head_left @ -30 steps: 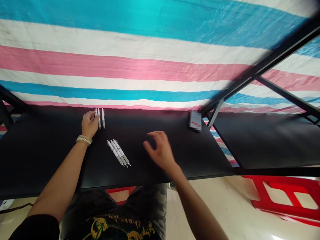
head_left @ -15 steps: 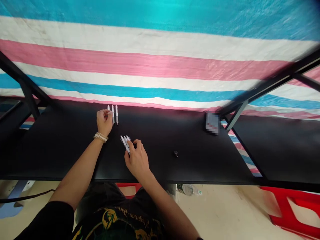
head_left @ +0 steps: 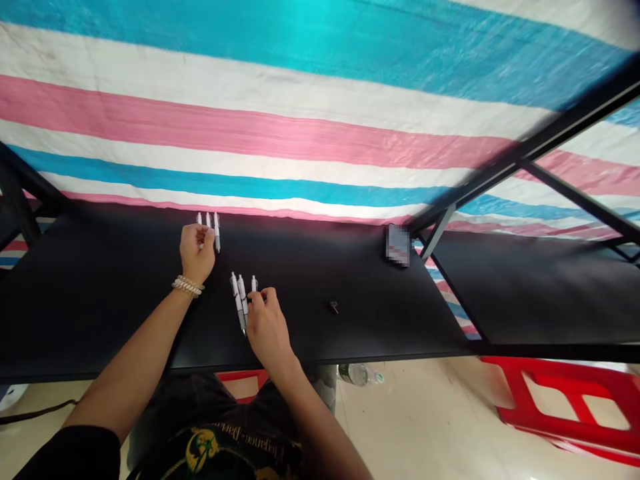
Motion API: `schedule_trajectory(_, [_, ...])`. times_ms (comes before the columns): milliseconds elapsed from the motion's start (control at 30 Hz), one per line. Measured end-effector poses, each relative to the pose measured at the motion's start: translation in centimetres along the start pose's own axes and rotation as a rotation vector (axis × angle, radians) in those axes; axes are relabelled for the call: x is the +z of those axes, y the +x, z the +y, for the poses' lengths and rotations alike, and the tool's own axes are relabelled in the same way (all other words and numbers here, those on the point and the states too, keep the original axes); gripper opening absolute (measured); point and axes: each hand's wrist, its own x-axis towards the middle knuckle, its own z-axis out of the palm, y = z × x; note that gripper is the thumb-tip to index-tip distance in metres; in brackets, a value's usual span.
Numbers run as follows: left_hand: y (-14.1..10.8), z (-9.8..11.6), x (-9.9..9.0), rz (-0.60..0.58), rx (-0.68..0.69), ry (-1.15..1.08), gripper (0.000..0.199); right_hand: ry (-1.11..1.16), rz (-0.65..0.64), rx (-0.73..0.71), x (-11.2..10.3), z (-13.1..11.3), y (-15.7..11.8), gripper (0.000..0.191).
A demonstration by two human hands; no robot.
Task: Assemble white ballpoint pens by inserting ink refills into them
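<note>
You're leaning over a black table (head_left: 100, 307) facing a striped tarp (head_left: 250, 133), a red stool (head_left: 565, 407) standing on the floor off to the right. Your left hand (head_left: 197, 250) is curling over the upper pens (head_left: 217, 232), and your right hand (head_left: 267, 327) is pressing its bent fingers against the lower pens (head_left: 240, 300); you can't tell whether either is gripping.

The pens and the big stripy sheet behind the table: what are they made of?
The pens look like smooth white plastic with a slight shine. Their darker grey tips might be metal, but they are too small to tell. The striped sheet looks like a plastic tarp: it has a glossy sheen and soft creases that catch the light.
</note>
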Motion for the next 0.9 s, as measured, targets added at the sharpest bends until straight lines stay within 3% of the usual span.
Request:
schedule_trajectory(200, [-0.4, 0.8, 0.2, -0.101, -0.049, -0.061, 0.017, 0.005, 0.008, -0.002, -1.1, 1.4, 0.7, 0.027])
schedule_trajectory(300, [-1.0, 2.1, 0.2, -0.292, -0.059, -0.224, 0.022, 0.135, 0.084, -0.085, -2.2, 2.1, 2.2, 0.028])
schedule_trajectory(400, [-1.5, 3.4, 0.2, -0.524, -0.187, -0.502, 0.03, 0.344, 0.136, -0.177, -3.4, 2.4, 4.4, 0.023])
schedule_trajectory(533, [-1.9, 4.2, 0.1, -0.71, -0.404, -0.825, 0.038, 0.627, 0.039, -0.292, -4.1, 1.7, 7.7, 0.022])
schedule_trajectory(633, [-1.9, 4.1, 0.4, -0.645, -0.441, -0.905, 0.033, 0.764, 0.028, -0.286, -3.5, 1.2, 9.9, 0.022])
schedule_trajectory(800, [-1.5, 3.3, 1.0, -0.312, -0.468, -0.915, 0.035, 0.826, 0.001, -0.161, -1.8, 1.6, 11.8, 0.031])
schedule_trajectory(900, [-1.4, 2.9, 1.3, -0.202, -0.501, -0.875, 0.04, 0.809, -0.019, -0.112, -1.2, 2.4, 11.7, 0.042])
